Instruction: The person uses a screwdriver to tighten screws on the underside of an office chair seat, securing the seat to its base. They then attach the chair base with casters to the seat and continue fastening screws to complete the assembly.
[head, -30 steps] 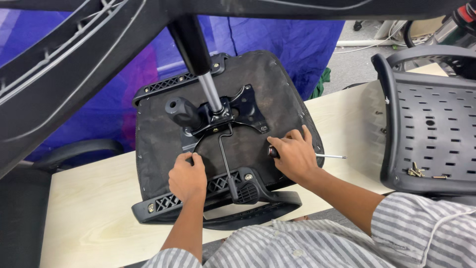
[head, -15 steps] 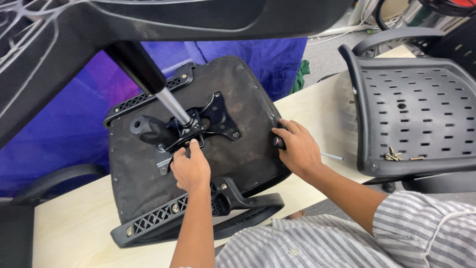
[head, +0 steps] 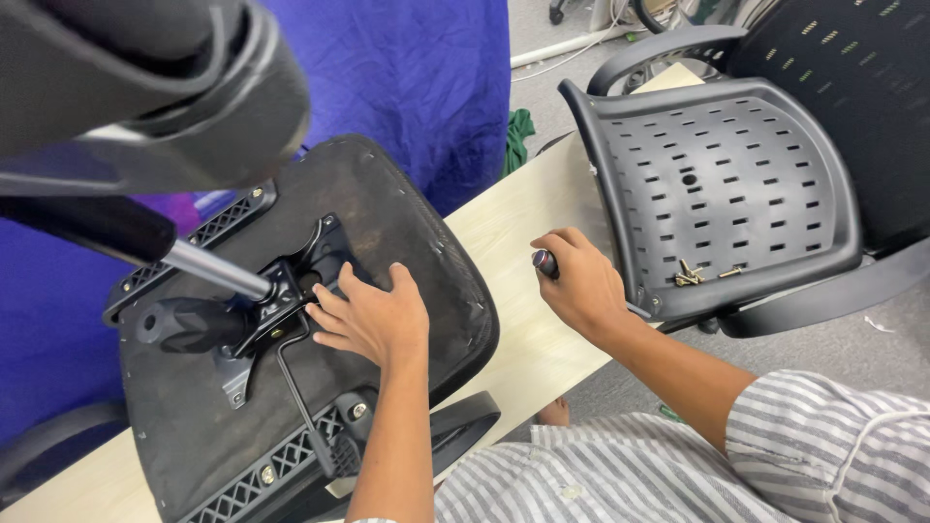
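An upturned black office chair seat [head: 407, 242] lies on a light wooden table [head: 523, 242], its metal mechanism plate [head: 281, 300] and gas cylinder [head: 208, 266] pointing up toward me. My left hand [head: 373, 315] rests flat on the seat underside, fingers spread beside the plate and its thin lever [head: 295, 387]. My right hand [head: 576, 276] hovers over the table to the right of the seat, closed around a screwdriver [head: 544, 261] with a dark handle. A black perforated plastic chair shell [head: 736, 184] stands just right of that hand.
Several brass-coloured screws [head: 693, 276] lie in the shell's dip. A purple-blue cloth [head: 417, 87] hangs behind the table. The chair's star base [head: 145, 97] looms large at top left. A green rag [head: 520, 131] lies on the grey floor beyond.
My right hand has left the seat's edge and moved right over the table with the screwdriver. My left hand has shifted from the mechanism onto the seat underside. The view has swung right.
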